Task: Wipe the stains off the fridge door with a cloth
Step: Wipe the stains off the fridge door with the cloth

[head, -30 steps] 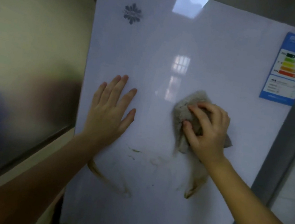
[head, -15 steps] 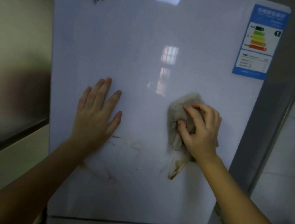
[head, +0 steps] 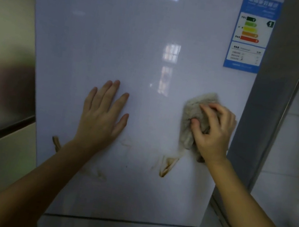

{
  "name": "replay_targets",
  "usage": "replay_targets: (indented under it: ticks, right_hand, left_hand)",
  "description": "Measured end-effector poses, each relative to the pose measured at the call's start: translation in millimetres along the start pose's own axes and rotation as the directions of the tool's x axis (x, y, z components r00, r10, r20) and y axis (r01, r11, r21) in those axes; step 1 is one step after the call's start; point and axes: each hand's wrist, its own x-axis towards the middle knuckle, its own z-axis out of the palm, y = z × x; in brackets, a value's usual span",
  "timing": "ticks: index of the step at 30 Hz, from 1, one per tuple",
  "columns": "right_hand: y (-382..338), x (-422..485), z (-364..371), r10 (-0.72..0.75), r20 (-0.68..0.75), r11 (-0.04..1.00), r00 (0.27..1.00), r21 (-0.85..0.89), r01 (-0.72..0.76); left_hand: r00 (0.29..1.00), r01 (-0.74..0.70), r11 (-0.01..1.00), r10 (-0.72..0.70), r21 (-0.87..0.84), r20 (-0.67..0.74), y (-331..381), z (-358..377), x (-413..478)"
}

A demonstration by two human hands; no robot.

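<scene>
Brown stains (head: 166, 165) are streaking the fridge door (head: 134, 53) (lower half); the right hand (head: 213, 130) is gripping a crumpled cloth (head: 192, 115) near its right edge, while the left hand (head: 104, 114) is pressing flat, fingers spread.

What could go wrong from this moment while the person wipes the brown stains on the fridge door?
1. The cloth, bunched in the right hand, sits above the brown stain; a bunched cloth may smear it rather than lift it.
2. The left hand lies flat on the fridge door, with its forearm over part of a streak, so that part may be missed, and the palm may leave prints.
3. Fainter marks low on the door are easy to overlook.
</scene>
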Motion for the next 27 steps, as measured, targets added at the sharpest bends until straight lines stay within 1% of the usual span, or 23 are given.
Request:
replay_targets:
  ticks: [2,3,5,7,8,9,10,13,14,15,16,17,19,20,21,22,25,27]
  right_hand:
    - [-1.4,-1.5,-0.3,0.022,-0.001,1.000,1.000,0.014,-0.022]
    - [-3.8,-6.0,0.8,-0.006,0.022,1.000,1.000,0.025,0.005]
    - [-4.6,-20.2,2.8,-0.130,0.093,0.991,0.987,0.049,0.125]
    - [2.1,-30.6,1.1,-0.269,0.159,0.963,0.950,0.062,0.262]
    - [6.9,-31.8,-1.4,-0.302,0.172,0.953,0.938,0.061,0.296]
    - [11.7,-30.7,-3.5,-0.301,0.164,0.954,0.939,0.054,0.296]
    - [15.9,-27.5,-5.6,-0.266,0.140,0.964,0.954,0.040,0.263]
    - [21.7,-17.3,-9.8,-0.066,0.044,0.998,0.997,0.020,0.065]
    - [19.9,-19.1,-8.8,-0.020,0.028,0.999,0.999,0.027,0.019]
    - [16.8,-23.9,-7.1,-0.014,0.037,0.999,0.999,0.035,0.013]
    - [14.4,-31.8,-5.4,-0.064,0.074,0.997,0.995,0.045,0.060]
    - [13.7,-41.7,-4.3,-0.166,0.124,0.985,0.978,0.063,0.159]
    - [20.0,-58.7,-4.7,-0.392,0.206,0.920,0.897,0.102,0.379]
    - [25.8,-60.8,-6.5,-0.446,0.224,0.895,0.867,0.112,0.432]
    - [31.5,-58.4,-8.5,-0.450,0.225,0.893,0.865,0.112,0.435]
    - [36.8,-52.2,-10.4,-0.419,0.209,0.908,0.884,0.103,0.406]
    - [50.0,-15.7,-16.9,-0.238,0.111,0.971,0.965,0.046,0.234]
    - [55.1,11.6,-21.7,-0.149,0.037,0.988,0.988,0.035,0.148]
  left_hand:
    - [1.000,0.018,1.000,-0.018,-0.004,0.019,5.5,2.5,-0.9]
    - [0.999,0.031,0.999,-0.031,-0.009,0.029,8.2,3.5,-1.3]
    - [0.997,0.058,0.998,-0.057,-0.010,0.045,13.4,4.4,-1.3]
    - [0.995,0.085,0.996,-0.085,0.002,0.057,17.5,4.7,-0.4]
    - [0.994,0.094,0.996,-0.094,0.003,0.061,19.3,4.8,-0.1]
    - [0.993,0.102,0.995,-0.102,0.000,0.062,20.9,4.9,0.2]
    - [0.993,0.106,0.994,-0.106,-0.003,0.059,22.1,4.9,0.5]
    - [0.992,0.113,0.994,-0.113,0.003,0.052,23.7,4.6,0.1]
    - [0.992,0.117,0.993,-0.117,0.006,0.053,24.0,4.3,-0.4]
    - [0.991,0.123,0.992,-0.123,0.006,0.057,24.4,4.2,-0.6]
    - [0.990,0.129,0.992,-0.129,0.005,0.064,25.2,4.2,-0.8]
    - [0.989,0.132,0.991,-0.132,0.001,0.068,25.9,4.2,-0.8]
    - [0.989,0.132,0.991,-0.131,-0.005,0.063,26.6,4.6,-0.5]
    - [0.990,0.131,0.991,-0.130,-0.006,0.059,26.8,5.0,-0.6]
    - [0.990,0.131,0.991,-0.130,-0.006,0.059,26.9,5.7,-1.3]
    - [0.990,0.131,0.991,-0.131,-0.005,0.059,27.0,6.3,-1.9]
    - [0.991,0.126,0.992,-0.126,-0.004,0.053,26.5,8.5,-3.0]
    - [0.991,0.123,0.992,-0.123,-0.004,0.050,25.9,9.6,-2.9]
